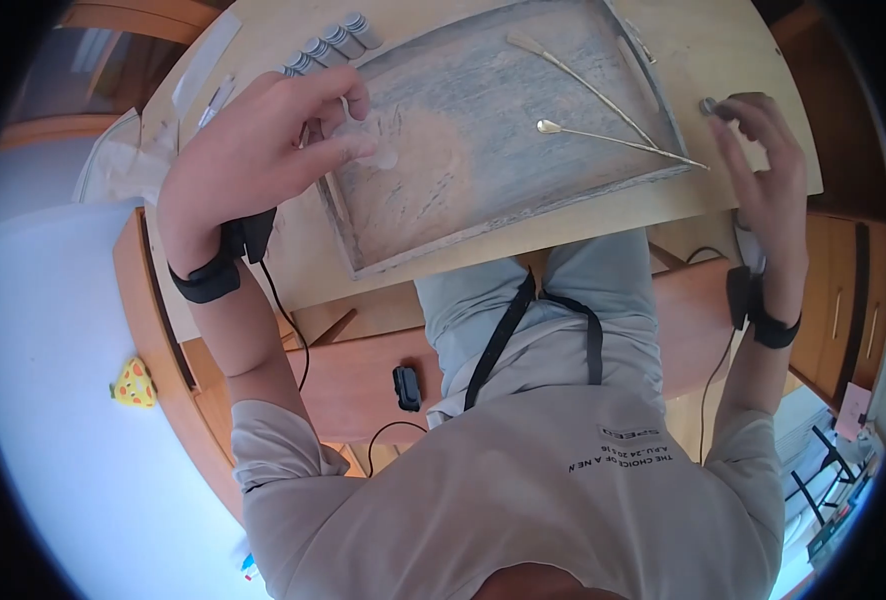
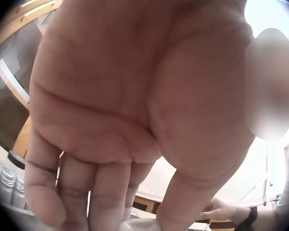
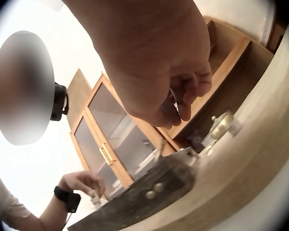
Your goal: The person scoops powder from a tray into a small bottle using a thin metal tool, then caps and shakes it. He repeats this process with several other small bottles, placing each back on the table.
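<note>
In the head view my left hand [image 1: 258, 150] pinches a small clear container [image 1: 387, 157] between thumb and fingers above the tray's left part. The left wrist view shows the palm of this hand [image 2: 106, 106], with the container's pale edge [image 2: 139, 224] at the bottom. My right hand [image 1: 768, 165] is raised beyond the tray's right side, fingers curled, with a small grey metal cap [image 1: 708, 105] at the thumb and fingertips. That cap cannot be made out in the right wrist view, where the hand [image 3: 159, 72] hides much of its fingertips.
A worn grey wooden tray [image 1: 503, 232] lies on the table [image 1: 293, 270]. Two brass-coloured tools, a spoon [image 1: 550, 127] and a flat-ended one [image 1: 528, 43], rest across its right side. Several metal-capped jars [image 1: 343, 42] stand behind its left end. Crumpled clear plastic [image 1: 138, 165] lies left.
</note>
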